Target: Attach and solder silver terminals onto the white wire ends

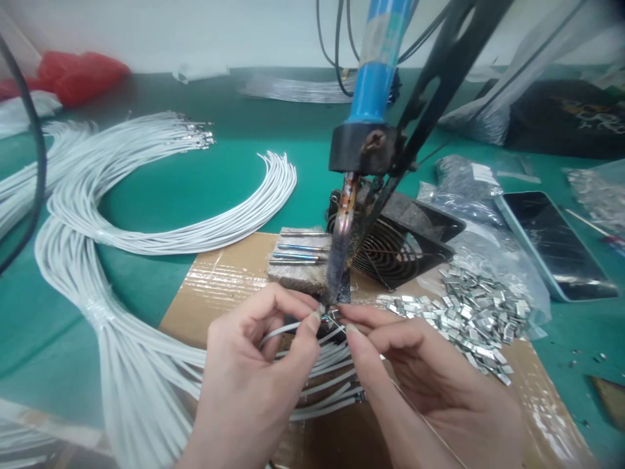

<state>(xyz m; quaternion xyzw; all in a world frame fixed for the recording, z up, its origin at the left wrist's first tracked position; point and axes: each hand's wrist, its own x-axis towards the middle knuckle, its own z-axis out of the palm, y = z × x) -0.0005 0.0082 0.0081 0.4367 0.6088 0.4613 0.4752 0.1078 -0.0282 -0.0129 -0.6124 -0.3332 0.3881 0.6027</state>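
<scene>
My left hand (266, 361) is closed in a pinch on the end of a white cable (283, 331), right below the soldering iron (338, 260). Thin coloured wires show at the cable's tip. Between the thumb and forefinger of my right hand (424, 371) runs a thin solder wire (422, 417), which trails down to the bottom edge. Both sets of fingertips meet close under the iron's tip, and they partly hide the joint there. More white cable ends (332, 381) lie beneath my hands, some with small metal connectors.
Bundled white cables (112, 326) curve over the green mat at left. A black fan (390, 241) stands behind the iron, beside a block (297, 257) with metal rods. Loose metal connector shells (483, 312) and a phone (556, 244) lie at right. Cardboard (209, 286) covers the work spot.
</scene>
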